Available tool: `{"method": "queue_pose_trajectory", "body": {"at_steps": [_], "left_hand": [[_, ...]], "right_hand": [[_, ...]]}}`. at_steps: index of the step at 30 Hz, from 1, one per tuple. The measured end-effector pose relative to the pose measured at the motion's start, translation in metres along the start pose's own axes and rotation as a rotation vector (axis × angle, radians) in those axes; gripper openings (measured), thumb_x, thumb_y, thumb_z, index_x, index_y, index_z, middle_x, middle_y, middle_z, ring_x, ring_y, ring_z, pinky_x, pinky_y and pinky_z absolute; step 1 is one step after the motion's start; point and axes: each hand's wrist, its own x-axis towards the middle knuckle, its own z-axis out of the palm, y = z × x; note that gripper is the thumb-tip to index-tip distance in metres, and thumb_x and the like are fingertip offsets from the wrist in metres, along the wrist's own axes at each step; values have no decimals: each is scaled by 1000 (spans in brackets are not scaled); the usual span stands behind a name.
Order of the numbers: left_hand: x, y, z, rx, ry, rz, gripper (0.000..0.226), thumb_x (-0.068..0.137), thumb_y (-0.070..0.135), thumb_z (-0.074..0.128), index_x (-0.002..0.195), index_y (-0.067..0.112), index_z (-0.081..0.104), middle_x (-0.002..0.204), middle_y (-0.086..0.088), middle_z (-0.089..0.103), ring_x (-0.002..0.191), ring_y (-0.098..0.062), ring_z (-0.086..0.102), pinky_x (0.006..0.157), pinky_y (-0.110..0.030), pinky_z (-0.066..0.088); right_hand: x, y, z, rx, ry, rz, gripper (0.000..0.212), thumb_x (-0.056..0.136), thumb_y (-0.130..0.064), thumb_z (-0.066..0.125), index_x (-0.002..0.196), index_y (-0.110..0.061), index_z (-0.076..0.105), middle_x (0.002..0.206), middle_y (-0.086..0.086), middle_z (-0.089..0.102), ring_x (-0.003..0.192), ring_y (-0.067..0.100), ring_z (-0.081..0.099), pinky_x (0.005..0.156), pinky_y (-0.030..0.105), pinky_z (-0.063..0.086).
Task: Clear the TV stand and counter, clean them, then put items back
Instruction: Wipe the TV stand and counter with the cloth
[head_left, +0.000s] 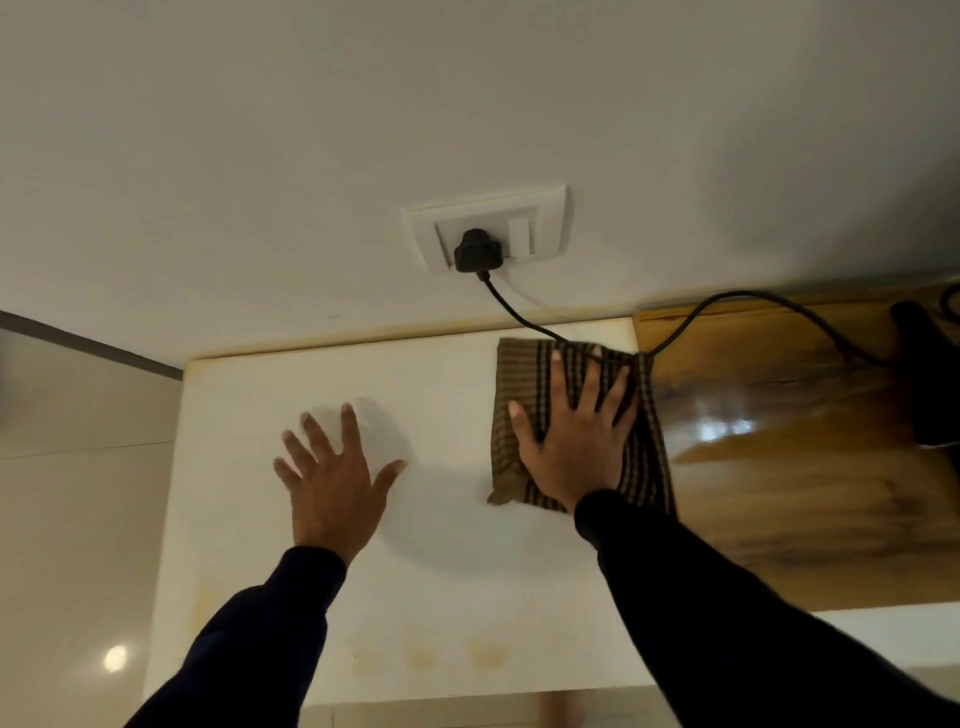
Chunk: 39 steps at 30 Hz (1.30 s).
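Note:
A brown checked cloth (509, 457) lies flat on the white counter top (249, 519), near its back right corner. My right hand (576, 441) presses down on the cloth with fingers spread. My left hand (332, 483) hovers over or rests on the bare counter to the left, fingers apart, holding nothing. The glossy wooden TV stand (779, 493) adjoins the counter on the right. Faint yellowish stains mark the counter's front part.
A black plug (477, 252) sits in a white wall socket (545, 218) above the counter; its cable (727, 301) runs over the cloth's top edge and across the wooden stand to a dark object (930, 384) at far right. Tiled floor lies left.

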Motion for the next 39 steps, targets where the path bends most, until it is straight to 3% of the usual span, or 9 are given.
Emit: {"method": "queue_pose_trajectory", "body": {"at_steps": [2,4,9,15,19,25,28,33,39], "left_hand": [[2,-7,14,-86,-87,-70,93,92,72,28,160,17,-4,160,-34,-6,145,-60,2,108,-75,21],[4,-6,20,-122,-89,-35,92,91,72,22,159,19,-11,160,-33,-15,145,-60,-5,107,-78,19],[5,-6,26,-143,-54,-22,94,85,76,11,158,22,-12,159,-32,-17,144,-61,-8,105,-80,16],[5,-6,21,-112,-52,-32,94,87,81,3,159,22,-8,160,-35,-9,144,-63,1,101,-81,25],[3,-5,19,-93,-63,-48,100,80,80,-7,160,20,-5,159,-38,-3,143,-63,6,100,-80,28],[4,-4,23,-116,-53,-44,93,87,77,-3,160,21,2,161,-34,0,143,-63,9,98,-80,28],[4,-3,23,-71,-81,-32,85,93,73,2,159,22,-8,162,-31,-10,143,-63,2,102,-79,26],[2,-14,14,-39,-98,66,77,100,63,10,157,19,-17,162,-23,-22,143,-63,-4,108,-76,24],[-10,-50,7,-249,-64,244,70,104,54,7,158,13,-13,166,-9,-18,151,-47,-6,117,-66,22]], "right_hand": [[19,-16,3,-3,3,0,85,93,-77,26,162,-26,20,165,24,20,148,57,13,116,71,13],[26,-26,4,-23,4,-15,86,93,-78,24,162,-27,19,165,24,19,147,58,13,118,72,7],[3,-36,4,-50,-30,-287,83,94,-78,23,163,-31,14,170,18,5,153,52,0,119,70,1],[-91,-14,10,-8,-162,-518,70,100,-71,24,160,-36,24,172,4,8,157,38,-4,122,64,7],[-89,23,13,20,-94,-386,59,106,-57,25,162,-37,18,171,-6,5,158,30,1,126,57,7],[-7,11,7,-43,62,-20,70,99,-59,30,161,-26,26,168,13,22,154,45,12,123,62,12],[25,-31,12,-42,77,104,72,99,-58,25,160,-18,26,163,23,28,149,53,16,119,69,13],[31,-100,29,-51,108,36,76,99,-59,21,161,-15,23,166,23,18,151,53,7,119,70,7],[7,-167,47,-60,115,-74,75,100,-59,21,161,-17,21,167,22,17,152,51,8,120,69,8]]}}
